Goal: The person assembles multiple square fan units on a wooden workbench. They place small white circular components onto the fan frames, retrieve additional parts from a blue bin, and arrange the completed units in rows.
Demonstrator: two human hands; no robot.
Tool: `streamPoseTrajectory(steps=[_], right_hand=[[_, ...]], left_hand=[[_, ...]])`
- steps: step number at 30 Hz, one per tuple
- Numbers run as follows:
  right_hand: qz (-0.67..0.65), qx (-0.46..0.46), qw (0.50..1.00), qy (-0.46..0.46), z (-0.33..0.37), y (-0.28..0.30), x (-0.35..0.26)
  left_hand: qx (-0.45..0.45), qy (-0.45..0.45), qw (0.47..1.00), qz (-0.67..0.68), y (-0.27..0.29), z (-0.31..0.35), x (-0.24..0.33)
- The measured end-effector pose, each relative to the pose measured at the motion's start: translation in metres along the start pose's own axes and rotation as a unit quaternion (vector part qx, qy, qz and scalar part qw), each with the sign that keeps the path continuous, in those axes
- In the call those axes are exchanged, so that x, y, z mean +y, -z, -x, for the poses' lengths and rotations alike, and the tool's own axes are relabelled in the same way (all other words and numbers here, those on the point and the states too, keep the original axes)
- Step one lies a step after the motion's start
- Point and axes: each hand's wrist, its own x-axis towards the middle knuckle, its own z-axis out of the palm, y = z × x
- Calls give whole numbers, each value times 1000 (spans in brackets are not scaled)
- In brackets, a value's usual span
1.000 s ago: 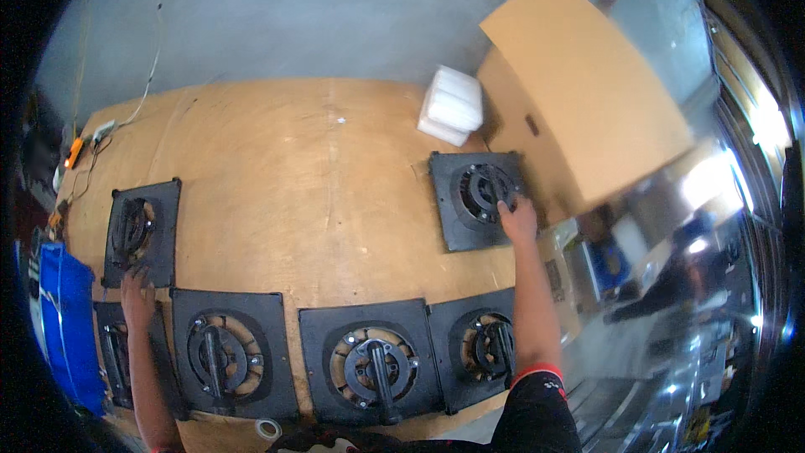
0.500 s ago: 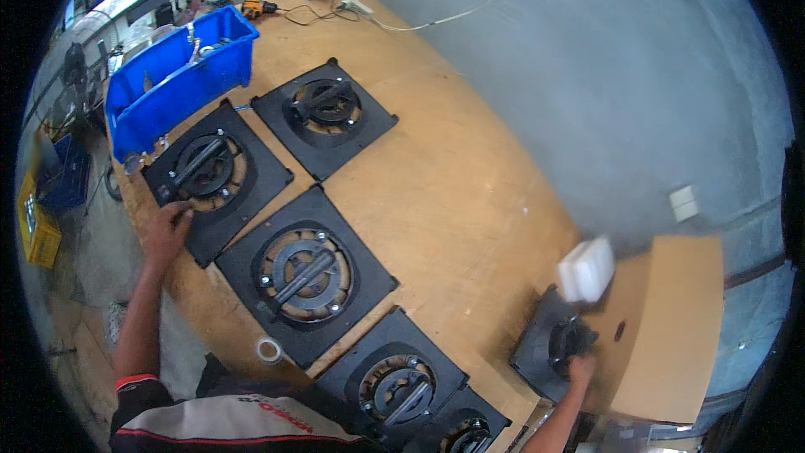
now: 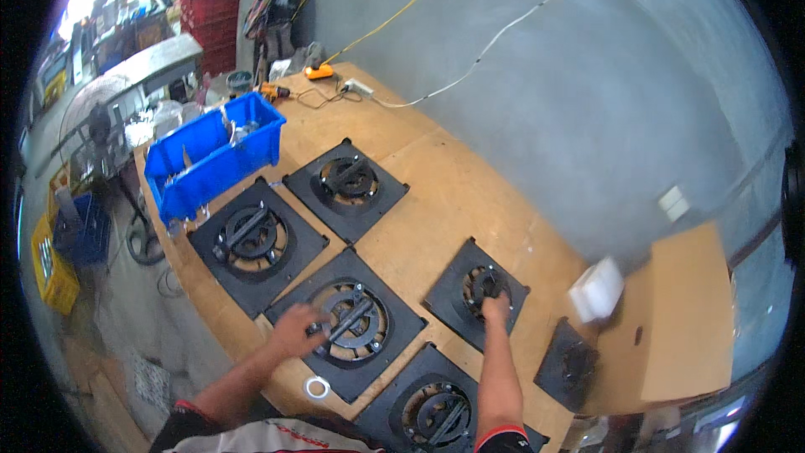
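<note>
Several square black stove top plates lie on the table, each with a round burner in its opening. My left hand (image 3: 295,332) is at the middle plate (image 3: 392,362), its fingers curled around the near end of the burner tube (image 3: 350,324). Farther right, my right hand (image 3: 496,309) is closed on the dark burner (image 3: 480,283) of another plate (image 3: 453,283). That plate stands apart from the row on the left. A white tape roll (image 3: 317,387) lies by the table's near edge, below my left hand.
A blue bin (image 3: 220,163) with small parts stands at the far left, near a yellow-and-black drill (image 3: 272,92). At the right are a cardboard box (image 3: 683,327), a white foam block (image 3: 597,289) and another black plate (image 3: 568,367). A grey wall (image 3: 537,117) borders the table's far side.
My right hand has moved left from beside the cardboard box, and a plate now lies under it mid-table. My left hand has gone from the left plate to the middle one. The view has shifted.
</note>
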Motion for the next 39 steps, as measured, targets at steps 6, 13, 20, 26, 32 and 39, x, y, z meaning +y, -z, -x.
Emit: streamPoseTrajectory(steps=[6,13,20,26,32,39], right_hand=[[10,-130,986,107,33,-55,-97],[-167,-236,926,244,18,-16,-55],[245,145,954,-98,-61,218,239],[178,94,954,-224,-50,264,352],[178,45,959,-218,-33,245,296],[167,42,973,-153,11,207,255]], left_hand=[[70,-2,997,14,-35,27,-4],[3,-33,999,-42,-29,16,6],[-37,32,994,-95,-43,5,48],[-11,37,991,-128,-50,18,14],[27,-3,990,-142,-44,16,27],[24,24,993,-113,-52,10,38]])
